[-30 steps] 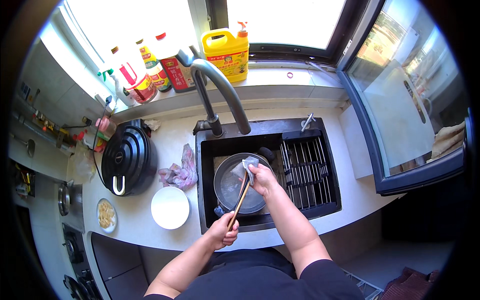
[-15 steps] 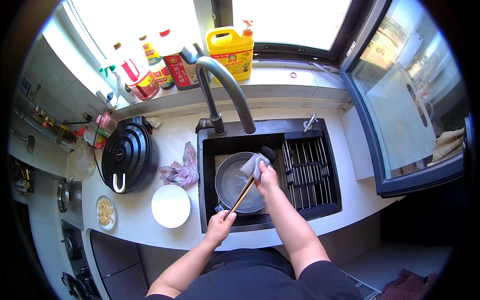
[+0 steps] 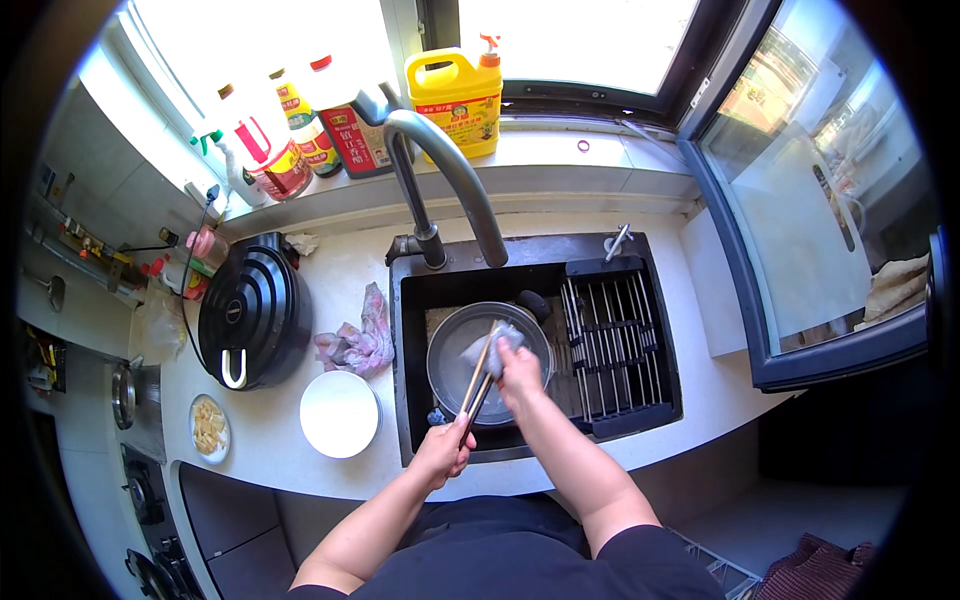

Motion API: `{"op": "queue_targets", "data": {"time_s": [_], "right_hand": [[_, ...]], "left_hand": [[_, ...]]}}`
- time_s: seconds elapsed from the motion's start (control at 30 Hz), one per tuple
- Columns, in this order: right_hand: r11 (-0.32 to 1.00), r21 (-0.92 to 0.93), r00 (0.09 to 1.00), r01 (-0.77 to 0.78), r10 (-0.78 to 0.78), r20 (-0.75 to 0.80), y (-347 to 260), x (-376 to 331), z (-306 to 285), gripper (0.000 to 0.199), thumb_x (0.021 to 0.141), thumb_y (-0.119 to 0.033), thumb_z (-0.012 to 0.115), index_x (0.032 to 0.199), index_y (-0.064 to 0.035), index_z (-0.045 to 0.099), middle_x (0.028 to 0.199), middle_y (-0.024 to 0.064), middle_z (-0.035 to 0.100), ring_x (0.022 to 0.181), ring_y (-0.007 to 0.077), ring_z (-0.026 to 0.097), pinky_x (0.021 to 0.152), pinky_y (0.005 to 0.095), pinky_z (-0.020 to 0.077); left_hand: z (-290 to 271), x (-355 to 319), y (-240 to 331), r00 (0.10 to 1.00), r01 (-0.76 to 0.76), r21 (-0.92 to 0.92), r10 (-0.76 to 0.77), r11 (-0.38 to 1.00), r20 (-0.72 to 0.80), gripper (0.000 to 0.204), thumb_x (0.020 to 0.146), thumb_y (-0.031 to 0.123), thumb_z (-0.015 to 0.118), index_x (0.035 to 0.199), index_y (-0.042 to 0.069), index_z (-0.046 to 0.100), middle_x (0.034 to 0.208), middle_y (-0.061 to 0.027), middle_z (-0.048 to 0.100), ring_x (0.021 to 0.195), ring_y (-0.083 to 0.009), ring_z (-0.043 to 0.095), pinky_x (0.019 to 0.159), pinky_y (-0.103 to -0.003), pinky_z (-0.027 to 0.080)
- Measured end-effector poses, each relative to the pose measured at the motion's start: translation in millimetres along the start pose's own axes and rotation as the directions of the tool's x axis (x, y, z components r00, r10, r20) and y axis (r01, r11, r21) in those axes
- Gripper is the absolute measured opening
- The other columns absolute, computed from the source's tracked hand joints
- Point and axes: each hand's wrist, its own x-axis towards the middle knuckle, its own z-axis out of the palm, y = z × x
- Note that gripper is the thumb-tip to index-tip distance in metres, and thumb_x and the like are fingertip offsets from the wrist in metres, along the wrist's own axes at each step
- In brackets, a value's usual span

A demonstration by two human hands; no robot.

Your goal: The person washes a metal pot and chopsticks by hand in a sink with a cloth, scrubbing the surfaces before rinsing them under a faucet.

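My left hand is closed around the lower ends of a few chopsticks, some light wood and some dark, above the near edge of the sink. Up near their other ends, my right hand grips a wet greyish-white cloth pressed against them. The pale chopstick tips stick out beside the cloth. Under both hands a round grey pan sits in the dark sink, with what looks like water inside. A dark rounded object lies at its far right rim.
A black drying rack covers the sink's right side, and a curved faucet arches over the back. Left of the sink are white plates, a crumpled cloth, a black lidded cooker and a small food dish. An open window projects at right.
My right hand and its cloth have moved slightly left and nearer to me. The chopsticks stand at a steeper angle in view, and their pale tips now show past the cloth.
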Motion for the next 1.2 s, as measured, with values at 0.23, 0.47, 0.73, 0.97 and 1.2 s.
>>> {"op": "queue_targets", "data": {"time_s": [0.23,0.47,0.73,0.97,1.2], "right_hand": [[0.98,0.02,0.966,-0.197,0.191,0.174,-16.3,-23.1,15.1,0.012,0.087,-0.011,0.055,0.095,-0.0026,0.057,0.086,0.0057,0.062,0.078,0.0175,0.061,0.072,0.0325,0.0502],[0.979,-0.026,0.954,-0.204,0.205,0.219,-23.8,-26.5,15.1,0.016,0.09,-0.013,0.049,0.102,-0.005,0.055,0.092,0.0056,0.062,0.082,0.0179,0.06,0.073,0.0347,0.0499],[0.954,-0.29,0.922,-0.082,0.183,0.341,-24.0,-61.5,18.8,0.016,0.09,-0.011,0.047,0.1,-0.0009,0.053,0.089,0.0057,0.061,0.078,0.0124,0.058,0.072,0.0285,0.0483],[0.849,-0.525,0.808,0.055,0.271,0.523,-36.5,-69.8,7.4,0.02,0.09,-0.02,0.051,0.1,-0.0039,0.059,0.085,0.0003,0.059,0.077,0.0061,0.052,0.069,0.0226,0.0446],[0.782,-0.568,0.722,0.254,0.238,0.65,-58.0,-57.9,-15.4,0.022,0.089,-0.02,0.053,0.102,-0.0032,0.058,0.084,-0.0004,0.06,0.074,0.0071,0.053,0.067,0.0235,0.0448]], "left_hand": [[3.9,7.8,9.7,0.998,0.043,-0.036,-0.042,0.998,0.038,0.052,0.089,0.056,0.033,0.073,0.008,0.046,0.043,0.002,0.033,0.032,-0.0082,0.027,0.032,-0.022,0.021],[13.0,5.4,10.7,0.997,0.073,-0.141,-0.073,0.987,0.007,0.067,0.078,0.072,0.03,0.087,0.007,0.047,0.045,0.0036,0.031,0.034,-0.0071,0.025,0.033,-0.022,0.02],[0.3,35.6,14.4,0.978,-0.018,0.049,0.027,0.999,-0.206,0.082,0.075,0.077,0.027,0.119,0.01,0.039,0.089,-0.0076,0.05,0.072,-0.0155,0.049,0.067,-0.035,0.043],[-13.5,52.7,64.3,0.85,-0.438,-0.24,0.486,0.866,0.204,0.031,0.092,0.023,0.048,0.114,0.002,0.05,0.106,-0.0128,0.059,0.098,-0.0214,0.057,0.087,-0.036,0.045],[-2.3,46.1,88.7,0.761,-0.623,-0.406,0.637,0.669,-0.119,0.015,0.09,0.014,0.05,0.099,0.003,0.055,0.094,-0.0135,0.063,0.085,-0.023,0.063,0.076,-0.034,0.052]]}}
